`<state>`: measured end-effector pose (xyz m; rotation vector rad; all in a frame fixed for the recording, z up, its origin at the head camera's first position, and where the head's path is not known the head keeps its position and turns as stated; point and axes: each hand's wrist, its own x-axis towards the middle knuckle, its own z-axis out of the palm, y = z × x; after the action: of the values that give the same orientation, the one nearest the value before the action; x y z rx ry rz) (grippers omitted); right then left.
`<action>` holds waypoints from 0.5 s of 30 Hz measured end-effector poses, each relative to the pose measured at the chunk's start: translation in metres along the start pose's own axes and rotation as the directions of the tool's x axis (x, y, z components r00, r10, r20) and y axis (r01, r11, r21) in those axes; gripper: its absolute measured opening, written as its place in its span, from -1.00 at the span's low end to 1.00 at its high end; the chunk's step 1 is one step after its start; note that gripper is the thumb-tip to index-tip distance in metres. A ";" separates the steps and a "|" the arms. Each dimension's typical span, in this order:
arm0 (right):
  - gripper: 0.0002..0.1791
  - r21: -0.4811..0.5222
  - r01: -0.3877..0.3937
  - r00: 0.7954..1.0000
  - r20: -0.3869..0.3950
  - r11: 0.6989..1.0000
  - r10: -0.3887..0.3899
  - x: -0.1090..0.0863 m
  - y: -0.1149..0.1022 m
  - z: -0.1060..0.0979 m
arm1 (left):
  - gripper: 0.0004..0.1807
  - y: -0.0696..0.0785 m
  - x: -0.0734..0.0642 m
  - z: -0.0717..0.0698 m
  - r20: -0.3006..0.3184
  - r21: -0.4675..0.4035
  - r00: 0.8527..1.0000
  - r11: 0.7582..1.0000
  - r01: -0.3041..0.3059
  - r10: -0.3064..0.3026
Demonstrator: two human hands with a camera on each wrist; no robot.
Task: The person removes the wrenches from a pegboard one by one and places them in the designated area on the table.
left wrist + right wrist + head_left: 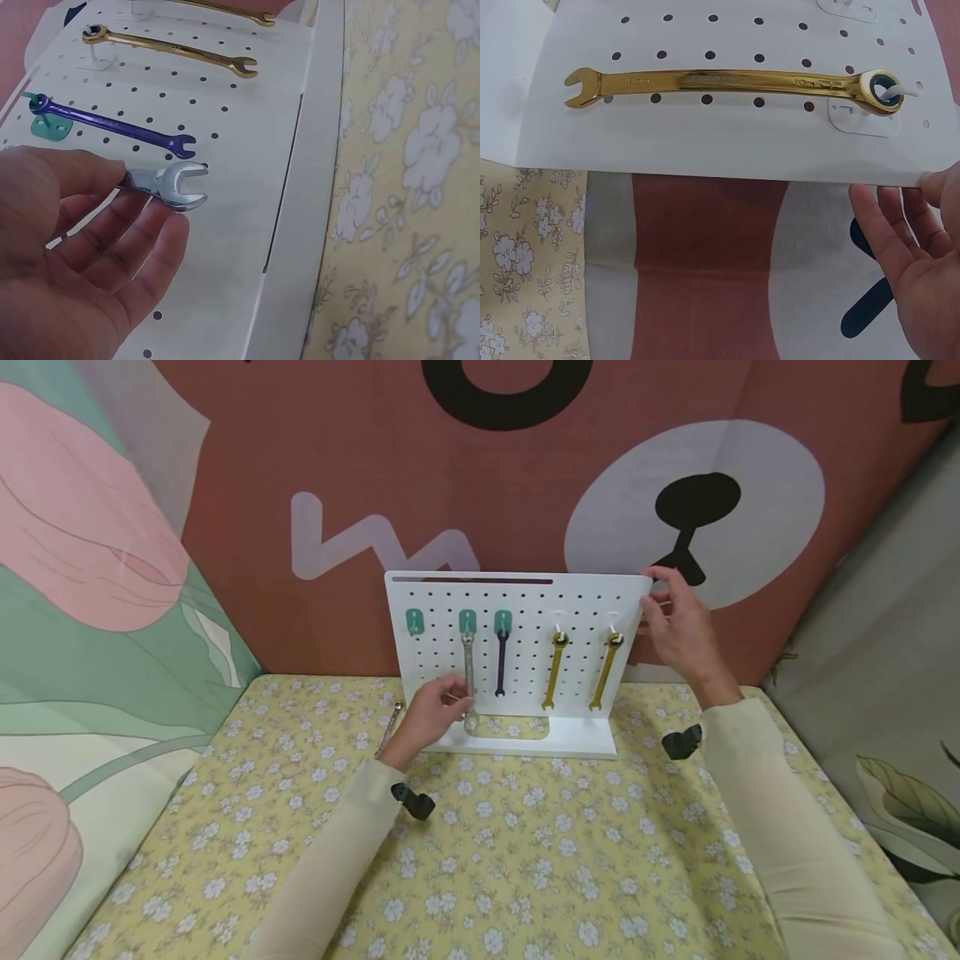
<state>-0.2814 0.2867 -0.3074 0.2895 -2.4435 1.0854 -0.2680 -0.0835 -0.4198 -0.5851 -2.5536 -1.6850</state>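
A white pegboard (517, 593) stands upright at the back of the table. My left hand (431, 710) pinches the lower part of a silver wrench (469, 668) between thumb and fingers; its top ring is at a green hook (468, 620). In the left wrist view the wrench's open end (180, 186) sticks out past my fingertips. At the board's upper right corner, my right hand (681, 631) grips the side edge, thumb at the front and fingers behind. A purple wrench (502, 664) and two gold wrenches (555, 672) hang to the right of the silver one.
Another green hook (415, 621) at the board's left holds no wrench. A second silver wrench (391, 725) lies on the flowered tablecloth (517, 860), left of the board and partly behind my left forearm. A printed cloth (337, 460) hangs close behind the board.
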 end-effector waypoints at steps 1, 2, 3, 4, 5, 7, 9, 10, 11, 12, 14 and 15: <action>-0.51 0.000 -0.001 1.000 -0.001 1.000 0.001 0.000 0.000 0.000 | -0.88 0.000 -0.001 0.000 0.008 -0.023 1.000 1.000 0.002 -0.002; -0.51 -0.001 0.000 1.000 -0.003 1.000 0.000 0.000 0.000 0.000 | -0.86 -0.001 -0.001 -0.001 0.016 -0.044 1.000 0.999 0.004 -0.003; -0.51 -0.003 0.000 1.000 -0.004 1.000 0.000 0.000 0.000 0.001 | -0.84 -0.001 -0.002 -0.001 0.023 -0.065 1.000 0.998 0.008 -0.006; -0.52 -0.005 0.000 1.000 -0.007 1.000 0.000 0.000 0.001 0.001 | -0.83 -0.002 -0.003 -0.001 0.029 -0.081 1.000 0.997 0.011 -0.009; -0.52 -0.004 0.001 1.000 -0.010 1.000 -0.001 0.000 0.001 0.001 | -0.80 -0.002 -0.003 -0.002 0.034 -0.097 0.999 0.995 0.018 -0.015; -0.52 -0.004 -0.001 1.000 -0.015 1.000 0.001 0.000 0.001 0.002 | -0.76 -0.002 -0.005 -0.003 0.041 -0.118 0.999 0.992 0.033 -0.029; -0.52 -0.004 -0.005 1.000 -0.018 1.000 0.005 0.000 0.001 0.002 | -0.73 -0.002 -0.008 -0.004 0.046 -0.141 0.998 0.988 0.055 -0.049; -0.52 -0.005 -0.006 1.000 -0.019 1.000 0.006 0.000 0.001 0.002 | -0.72 -0.001 -0.009 -0.004 0.048 -0.149 0.997 0.987 0.063 -0.057; -0.52 -0.004 -0.006 1.000 -0.020 1.000 0.006 0.000 0.001 0.002 | -0.71 -0.001 -0.010 -0.005 0.051 -0.157 0.997 0.985 0.070 -0.063; -0.52 -0.006 -0.007 1.000 -0.020 1.000 0.007 0.000 0.001 0.002 | -0.70 -0.001 -0.011 -0.006 0.052 -0.162 0.997 0.984 0.072 -0.064; -0.52 -0.006 -0.003 1.000 -0.019 1.000 0.003 0.000 0.001 0.001 | -0.70 0.000 -0.013 -0.007 0.055 -0.173 0.996 0.982 0.072 -0.064; -0.52 -0.005 -0.001 1.000 -0.018 1.000 0.001 0.000 0.000 0.001 | -0.70 0.000 -0.014 -0.008 0.057 -0.175 0.997 0.982 0.066 -0.057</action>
<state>-0.2815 0.2861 -0.3085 0.2756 -2.4306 1.0772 -0.2564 -0.0945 -0.4197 -0.5699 -2.4978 -1.9574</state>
